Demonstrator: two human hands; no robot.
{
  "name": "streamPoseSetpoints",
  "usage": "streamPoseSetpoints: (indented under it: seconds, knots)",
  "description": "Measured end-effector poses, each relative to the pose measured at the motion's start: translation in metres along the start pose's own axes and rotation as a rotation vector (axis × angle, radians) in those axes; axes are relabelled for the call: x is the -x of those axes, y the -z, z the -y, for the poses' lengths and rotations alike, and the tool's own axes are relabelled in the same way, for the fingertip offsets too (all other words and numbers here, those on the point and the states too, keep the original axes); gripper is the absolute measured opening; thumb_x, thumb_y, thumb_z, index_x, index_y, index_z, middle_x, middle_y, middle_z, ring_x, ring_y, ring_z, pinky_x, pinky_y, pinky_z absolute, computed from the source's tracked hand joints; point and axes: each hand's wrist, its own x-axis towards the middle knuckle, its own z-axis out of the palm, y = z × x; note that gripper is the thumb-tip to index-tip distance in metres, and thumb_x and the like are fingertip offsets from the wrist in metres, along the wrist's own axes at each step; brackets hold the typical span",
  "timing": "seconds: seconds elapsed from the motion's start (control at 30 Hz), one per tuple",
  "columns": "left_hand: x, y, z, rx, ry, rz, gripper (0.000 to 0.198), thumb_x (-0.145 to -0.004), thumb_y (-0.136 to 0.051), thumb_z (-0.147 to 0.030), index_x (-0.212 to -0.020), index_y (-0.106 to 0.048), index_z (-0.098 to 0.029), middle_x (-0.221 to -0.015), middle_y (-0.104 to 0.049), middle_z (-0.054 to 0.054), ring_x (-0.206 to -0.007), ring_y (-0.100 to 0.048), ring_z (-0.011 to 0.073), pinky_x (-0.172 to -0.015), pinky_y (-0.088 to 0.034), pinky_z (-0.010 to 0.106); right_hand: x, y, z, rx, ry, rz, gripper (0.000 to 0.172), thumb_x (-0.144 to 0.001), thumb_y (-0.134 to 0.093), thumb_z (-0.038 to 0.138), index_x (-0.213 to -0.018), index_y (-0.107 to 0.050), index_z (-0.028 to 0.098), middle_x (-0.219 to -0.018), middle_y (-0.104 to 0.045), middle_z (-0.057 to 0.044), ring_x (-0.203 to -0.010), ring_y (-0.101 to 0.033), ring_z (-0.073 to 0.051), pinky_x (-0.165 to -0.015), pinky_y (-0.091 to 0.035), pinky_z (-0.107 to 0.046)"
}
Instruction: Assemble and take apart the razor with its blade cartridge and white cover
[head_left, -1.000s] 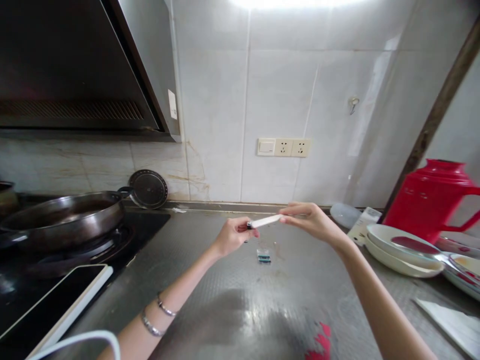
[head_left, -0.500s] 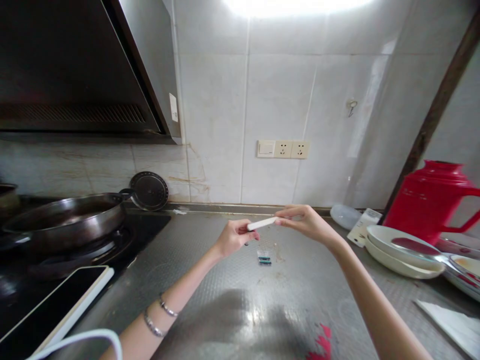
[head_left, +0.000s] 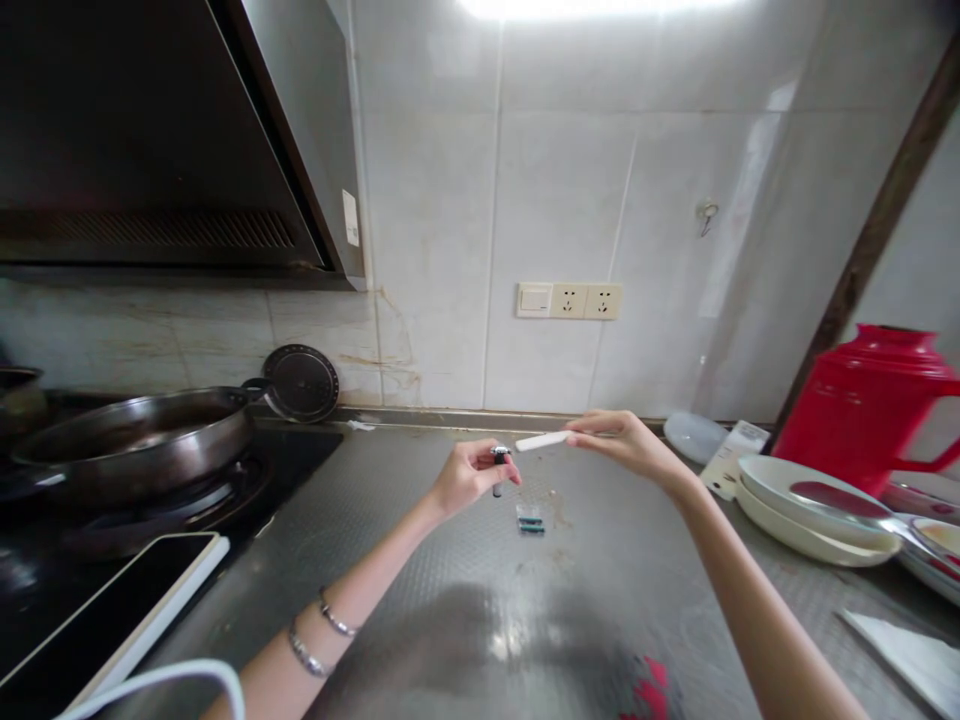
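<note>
My left hand (head_left: 472, 474) pinches a small black object with a silvery top (head_left: 500, 455), held upright; its exact kind is too small to tell. Thumb and fingers of my right hand (head_left: 613, 442) are closed on the end of a slim white stick-like piece (head_left: 541, 440), which points left toward the black object. A small gap separates the two. Below the hands, a little clear pack with dark teal strips (head_left: 530, 520) lies on the metal counter (head_left: 420, 600).
At left, a steel pan (head_left: 142, 430) stands on the black stove, with a phone (head_left: 112, 610) and white cable in front. Stacked plates (head_left: 810, 535), a red thermos jug (head_left: 862, 400), a white carton (head_left: 735, 458) and a clear lid (head_left: 694, 436) stand at right.
My right hand has drawn the white piece slightly right, away from my left hand. The black object's silvery top, hidden before, now shows.
</note>
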Motion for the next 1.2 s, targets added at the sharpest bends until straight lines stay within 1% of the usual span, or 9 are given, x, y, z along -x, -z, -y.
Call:
streamPoseSetpoints:
  seconds: [0.13,0.23,0.43,0.6,0.73,0.8,0.9,1.07,1.2]
  knots:
    - [0.000,-0.001,-0.001,-0.017,0.002,-0.008,0.020,-0.071,-0.064,-0.030,-0.070,-0.060,-0.010,-0.069,-0.067,0.007,-0.064,-0.059,0.0125,-0.057,-0.042,0.022,0.000,-0.003,0.006,-0.007,0.026,-0.004,0.035,-0.074,-0.058,0.048,-0.083,-0.072,0.017,-0.087,-0.069,-0.007,-0.082,-0.061,-0.021,-0.073,-0.045,-0.028]
    - [0.001,-0.001,-0.002,-0.048,-0.008,0.003,0.019,-0.071,-0.064,-0.029,-0.070,-0.061,-0.010,-0.069,-0.067,0.007,-0.059,-0.056,0.0103,-0.053,-0.040,0.020,-0.001,-0.007,0.013,-0.008,0.074,0.053,0.034,-0.075,-0.058,0.047,-0.084,-0.072,0.017,-0.083,-0.068,-0.006,-0.076,-0.061,-0.019,-0.070,-0.045,-0.027]
    - [0.001,0.000,-0.005,-0.003,0.005,0.011,0.020,-0.071,-0.064,-0.028,-0.067,-0.057,-0.010,-0.066,-0.065,0.006,-0.060,-0.057,0.0107,-0.056,-0.042,0.021,0.000,0.000,-0.004,-0.027,-0.007,-0.010,0.037,-0.073,-0.058,0.047,-0.082,-0.072,0.014,-0.089,-0.069,-0.010,-0.084,-0.060,-0.024,-0.075,-0.044,-0.030]
    - [-0.001,0.002,-0.001,0.058,0.010,-0.013,0.023,-0.071,-0.063,-0.032,-0.069,-0.054,-0.011,-0.064,-0.063,0.004,-0.053,-0.057,0.0101,-0.053,-0.044,0.021,0.000,0.003,-0.007,-0.050,-0.028,-0.026,0.043,-0.074,-0.056,0.048,-0.095,-0.070,0.013,-0.094,-0.067,-0.010,-0.087,-0.058,-0.025,-0.075,-0.044,-0.030]
    - [-0.003,0.002,0.006,0.098,0.049,-0.093,0.026,-0.077,-0.055,-0.039,-0.077,-0.051,-0.013,-0.058,-0.059,0.000,-0.032,-0.039,0.0031,-0.033,-0.028,0.016,-0.006,-0.009,-0.005,-0.081,-0.052,-0.120,0.048,-0.083,-0.044,0.047,-0.115,-0.059,0.015,-0.074,-0.062,-0.003,-0.070,-0.055,-0.017,-0.064,-0.043,-0.026]
    - [-0.004,0.002,0.012,0.134,0.093,-0.153,0.028,-0.077,-0.054,-0.042,-0.079,-0.051,-0.014,-0.049,-0.051,-0.005,-0.029,-0.031,0.0024,-0.030,-0.021,0.015,-0.008,-0.018,-0.005,-0.135,-0.065,-0.170,0.048,-0.085,-0.039,0.046,-0.119,-0.053,0.015,-0.061,-0.051,0.002,-0.059,-0.049,-0.012,-0.059,-0.043,-0.025]
    - [-0.006,0.002,0.021,0.178,0.145,-0.247,0.031,-0.076,-0.052,-0.045,-0.080,-0.052,-0.014,-0.043,-0.039,-0.009,-0.029,-0.025,0.0026,-0.029,-0.017,0.015,-0.009,-0.030,-0.002,-0.286,-0.120,-0.173,0.047,-0.086,-0.037,0.046,-0.119,-0.047,0.014,-0.057,-0.039,0.006,-0.049,-0.042,-0.009,-0.055,-0.045,-0.025]
    - [-0.008,0.003,0.034,0.292,0.127,-0.272,0.043,-0.080,-0.040,-0.053,-0.088,-0.054,-0.014,-0.052,-0.038,-0.006,-0.037,-0.031,0.0041,-0.034,-0.024,0.016,-0.002,-0.045,0.011,-0.555,-0.173,-0.131,0.048,-0.084,-0.038,0.047,-0.121,-0.042,0.017,-0.057,-0.031,0.009,-0.041,-0.035,-0.007,-0.042,-0.046,-0.023]
    - [-0.010,0.001,0.039,0.335,0.103,-0.219,0.039,-0.079,-0.044,-0.050,-0.091,-0.052,-0.015,-0.061,-0.042,-0.004,-0.047,-0.038,0.0056,-0.042,-0.033,0.017,0.013,-0.063,0.019,-0.597,-0.280,-0.116,0.051,-0.083,-0.040,0.043,-0.128,-0.034,0.020,-0.058,-0.035,0.009,-0.034,-0.027,-0.004,-0.027,-0.028,-0.016]
